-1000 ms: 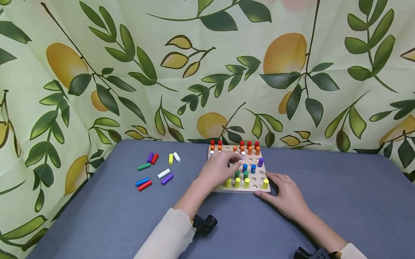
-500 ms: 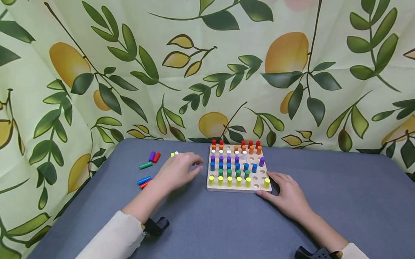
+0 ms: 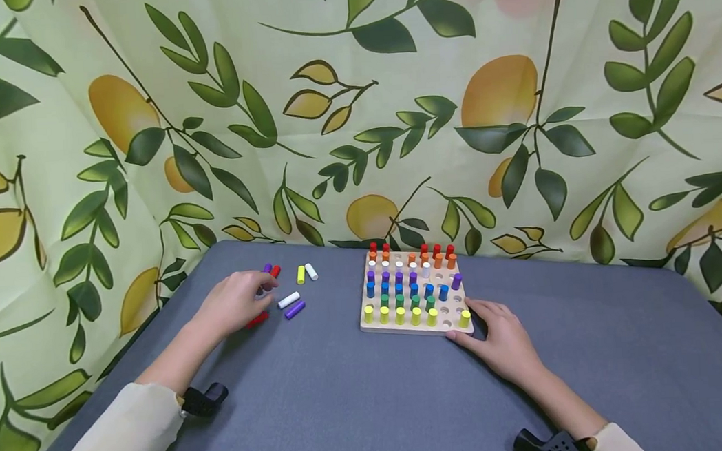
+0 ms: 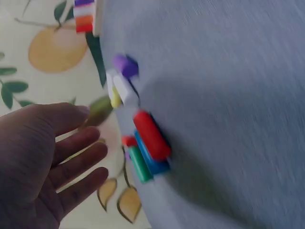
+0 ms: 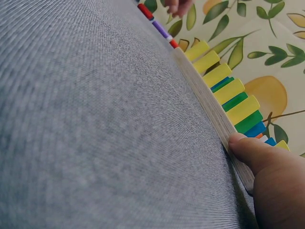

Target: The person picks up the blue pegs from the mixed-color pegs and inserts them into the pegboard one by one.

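My left hand [image 3: 237, 303] hovers over the loose pegs left of the board, fingers slightly bent. In the left wrist view its fingers stand apart from a red peg [image 4: 151, 135], a blue peg [image 4: 160, 167] and a green peg [image 4: 140, 164], with nothing held. In the head view this hand covers the blue and green pegs. My right hand [image 3: 499, 336] grips the near right corner of a wooden pegboard [image 3: 398, 329], thumb [image 5: 250, 149] on the front edge. Coloured pegs stand upright in rows on it, including yellow pegs [image 3: 400, 315]; some holes show bare.
Nearer the board lie a white peg [image 3: 288, 300], a purple peg [image 3: 294, 309], a yellow peg [image 3: 300, 275] and another white peg [image 3: 311, 272]. A grey cloth covers the table [image 3: 372, 404]. Behind it hangs a leaf-and-fruit patterned curtain [image 3: 354, 115].
My left hand has left the board, where it was over the pegs, and moved left to the loose pegs. My right hand has stayed at the board's corner.
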A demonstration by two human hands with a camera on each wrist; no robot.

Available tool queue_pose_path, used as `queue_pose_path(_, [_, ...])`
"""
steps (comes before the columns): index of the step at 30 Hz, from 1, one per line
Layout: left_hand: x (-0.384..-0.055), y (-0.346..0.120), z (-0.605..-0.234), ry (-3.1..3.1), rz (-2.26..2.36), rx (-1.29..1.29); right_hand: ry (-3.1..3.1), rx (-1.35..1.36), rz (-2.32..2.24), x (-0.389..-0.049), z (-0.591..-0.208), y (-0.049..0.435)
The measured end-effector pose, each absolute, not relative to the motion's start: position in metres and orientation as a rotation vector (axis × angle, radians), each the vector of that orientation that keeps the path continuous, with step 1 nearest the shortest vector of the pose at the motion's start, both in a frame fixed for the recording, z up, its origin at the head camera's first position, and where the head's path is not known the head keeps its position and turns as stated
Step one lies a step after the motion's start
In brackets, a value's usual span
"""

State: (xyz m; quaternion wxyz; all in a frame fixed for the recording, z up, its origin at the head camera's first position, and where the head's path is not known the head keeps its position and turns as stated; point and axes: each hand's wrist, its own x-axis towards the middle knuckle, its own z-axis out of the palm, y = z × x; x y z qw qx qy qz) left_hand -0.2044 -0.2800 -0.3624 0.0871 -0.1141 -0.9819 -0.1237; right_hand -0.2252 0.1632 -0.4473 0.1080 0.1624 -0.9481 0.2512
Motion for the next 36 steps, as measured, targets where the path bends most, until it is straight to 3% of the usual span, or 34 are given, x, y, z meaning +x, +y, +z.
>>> queue_pose_path(14, [-0.212,-0.311,-0.371,-3.145,-0.651,-0.255,-2.798,0.47,0.742,-0.225,-0.447,0.164])
queue_pose_path(36, [-0.215,-0.319,-0.378,-3.121,-0.91,-0.147,-2.794,0.472,0.735,-0.227,-0.448,0.163])
